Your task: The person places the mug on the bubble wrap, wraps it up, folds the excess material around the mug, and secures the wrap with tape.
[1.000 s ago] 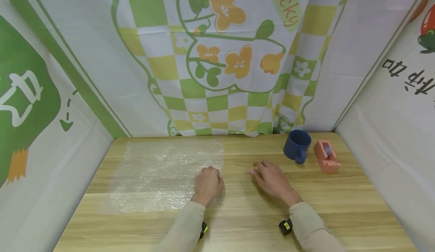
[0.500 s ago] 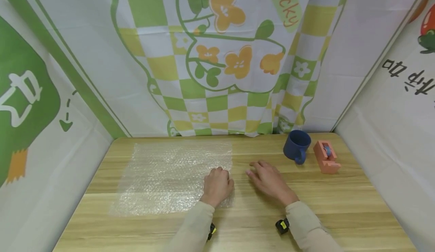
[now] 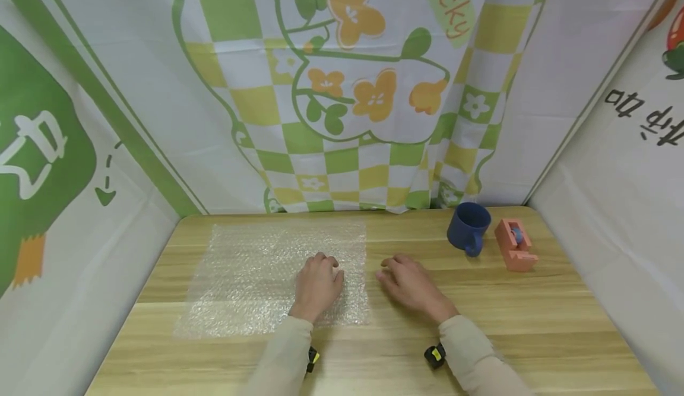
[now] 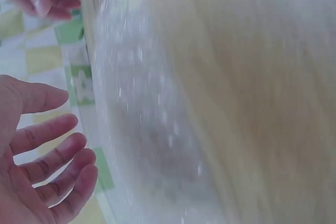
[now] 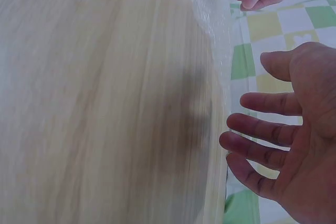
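Note:
A clear sheet of bubble wrap (image 3: 246, 283) lies flat on the left half of the wooden table. Over its right part hovers my left hand (image 3: 319, 283), fingers loosely bent and holding nothing. In the left wrist view the same hand (image 4: 47, 156) shows its fingers spread apart, away from the sheet. My right hand (image 3: 411, 283) is above bare wood, just right of the sheet's right edge. Seen in the right wrist view, this hand (image 5: 289, 124) has relaxed, separated fingers and an empty palm.
A dark blue mug (image 3: 468, 228) stands at the back right of the table (image 3: 534, 336). Beside it is a pink tape dispenser (image 3: 515, 244) with a blue roll. A patterned curtain (image 3: 342, 164) hangs behind the back edge, and printed cloth walls flank both sides.
The bubble wrap slid right along with my left hand, then stayed put. My left hand has since let go and moved left over the sheet, fingers loosening. My right hand drifted slightly left.

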Available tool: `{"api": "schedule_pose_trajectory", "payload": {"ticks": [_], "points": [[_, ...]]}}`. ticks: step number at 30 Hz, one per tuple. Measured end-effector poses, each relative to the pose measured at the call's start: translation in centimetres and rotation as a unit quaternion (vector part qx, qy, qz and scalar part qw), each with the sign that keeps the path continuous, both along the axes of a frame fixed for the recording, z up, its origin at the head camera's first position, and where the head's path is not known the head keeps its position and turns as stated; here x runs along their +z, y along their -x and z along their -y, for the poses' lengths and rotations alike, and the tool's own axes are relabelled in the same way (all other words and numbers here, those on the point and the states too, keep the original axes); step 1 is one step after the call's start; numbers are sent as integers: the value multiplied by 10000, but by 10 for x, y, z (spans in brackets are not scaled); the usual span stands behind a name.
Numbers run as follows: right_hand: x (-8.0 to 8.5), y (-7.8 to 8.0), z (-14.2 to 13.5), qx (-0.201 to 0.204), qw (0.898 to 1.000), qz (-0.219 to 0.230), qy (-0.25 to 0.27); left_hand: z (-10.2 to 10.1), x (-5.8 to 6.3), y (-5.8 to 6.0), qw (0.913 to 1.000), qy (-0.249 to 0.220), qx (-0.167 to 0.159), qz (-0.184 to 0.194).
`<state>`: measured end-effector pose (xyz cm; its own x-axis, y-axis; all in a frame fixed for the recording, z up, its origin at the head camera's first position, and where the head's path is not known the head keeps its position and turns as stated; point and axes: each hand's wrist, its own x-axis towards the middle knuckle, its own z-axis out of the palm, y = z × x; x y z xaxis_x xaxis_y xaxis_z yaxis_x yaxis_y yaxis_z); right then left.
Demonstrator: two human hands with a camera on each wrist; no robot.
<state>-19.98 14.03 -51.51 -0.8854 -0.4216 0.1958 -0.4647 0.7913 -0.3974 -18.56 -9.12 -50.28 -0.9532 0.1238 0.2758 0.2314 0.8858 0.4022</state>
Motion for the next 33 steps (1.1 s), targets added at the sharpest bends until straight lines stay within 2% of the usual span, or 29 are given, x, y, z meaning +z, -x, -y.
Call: {"api": "schedule_pose_trajectory", "payload": {"ticks": [8, 17, 24, 28, 33], "points": [[1, -1, 16, 104, 9991, 414, -39, 29, 5, 1, 9990, -140, 365, 211], [-1, 2, 37, -144, 9974, 707, -44, 50, 5, -4, 9965, -207, 642, 492], [-4, 1, 53, -716, 9929, 954, 14, 60, 5, -9, 9954, -366, 706, 541], [-4, 0, 62, -1100, 9873, 1136, 182, 66, 5, -11, 9953, -282, 764, 533], [-5, 0, 70, -1360, 9815, 1305, 336, 73, 5, -14, 9948, -289, 810, 550]]}}
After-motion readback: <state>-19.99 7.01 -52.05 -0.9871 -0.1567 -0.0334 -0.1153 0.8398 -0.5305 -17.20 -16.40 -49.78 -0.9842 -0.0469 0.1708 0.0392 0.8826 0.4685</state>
